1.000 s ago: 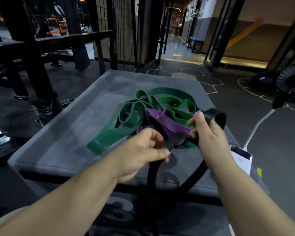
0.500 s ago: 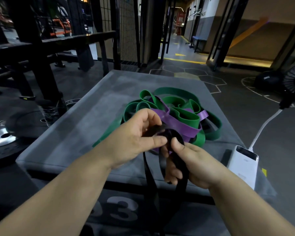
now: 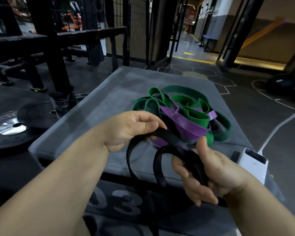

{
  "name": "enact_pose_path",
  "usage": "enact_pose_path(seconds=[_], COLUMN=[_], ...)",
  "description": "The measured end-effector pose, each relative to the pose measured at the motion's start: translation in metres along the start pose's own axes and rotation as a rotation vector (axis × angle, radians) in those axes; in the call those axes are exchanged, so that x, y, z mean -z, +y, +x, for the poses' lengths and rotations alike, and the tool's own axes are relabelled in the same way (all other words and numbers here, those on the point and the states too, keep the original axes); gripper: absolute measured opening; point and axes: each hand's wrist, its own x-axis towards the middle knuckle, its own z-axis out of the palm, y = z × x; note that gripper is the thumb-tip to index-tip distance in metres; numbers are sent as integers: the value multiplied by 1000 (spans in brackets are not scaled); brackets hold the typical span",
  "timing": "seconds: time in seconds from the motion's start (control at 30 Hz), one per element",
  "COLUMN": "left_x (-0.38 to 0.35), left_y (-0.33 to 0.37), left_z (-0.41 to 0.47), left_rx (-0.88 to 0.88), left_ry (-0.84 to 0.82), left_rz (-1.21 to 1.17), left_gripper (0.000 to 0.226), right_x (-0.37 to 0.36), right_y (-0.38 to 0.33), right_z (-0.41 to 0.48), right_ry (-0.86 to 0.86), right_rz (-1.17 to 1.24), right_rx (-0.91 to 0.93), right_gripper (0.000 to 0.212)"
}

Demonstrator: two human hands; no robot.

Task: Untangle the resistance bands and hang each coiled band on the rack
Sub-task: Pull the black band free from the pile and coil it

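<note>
Three bands: green band (image 3: 182,90) and purple band (image 3: 186,126) lie knotted in a pile on the padded box (image 3: 109,99). The black band (image 3: 174,141) is partly out of the pile, with loops hanging off the near edge.

Handling, my read: flat rubber strap, light, floppy, stretchy and grippy on itself, so it drags the pile rather than slipping out. Best hold is flat across the width, close to where it exits the tangle.

Left hand (image 3: 131,130) fingers pinch it there. Right hand (image 3: 209,171) fingers curl loosely round it, thumb up.

Versus half a second ago: right hand has dropped down-right from under the left and turned palm-up, opening a loop between them.
</note>
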Motion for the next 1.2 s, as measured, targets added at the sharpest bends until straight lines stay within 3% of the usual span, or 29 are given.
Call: enact_pose_path(seconds=[0.1, 0.27, 0.37, 0.47, 0.57, 0.7, 0.83, 0.97, 1.2], left_x=[-5, -20, -34, -39, -36, -39, -35, -30, -23], left_y=[-6, -22, -29, -30, -29, -21, -18, -18, -30], left_z=[2, 9, 10, 7, 4, 5, 7, 8, 7], left_rx=[-25, -71, -80, -79, -83, -56, -77, -131, -61], left_ry=[31, 78, 60, 64, -102, -38, 53, 40, -102], left_rz=[-22, 281, 210, 45, 86, 133, -19, -105, -323], left_gripper=[7, 17, 13, 37, 72, 30, 15, 6, 56], right_x=[1, 3, 5, 9, 15, 19, 23, 22, 21], right_y=[0, -1, -2, -5, -8, -6, -2, -1, -4], right_z=[-1, -1, 0, 3, 6, 5, 0, -2, -3], right_ry=[-36, -184, -228, -262, -254, -219, -188, -218, -286], right_rz=[82, 264, 329, 391, 432, 459, 420, 349, 366], right_rx=[19, 102, 138, 171, 172, 121, 63, 103, 83], right_gripper=[65, 58, 55, 53, 54, 56, 50, 45, 41])
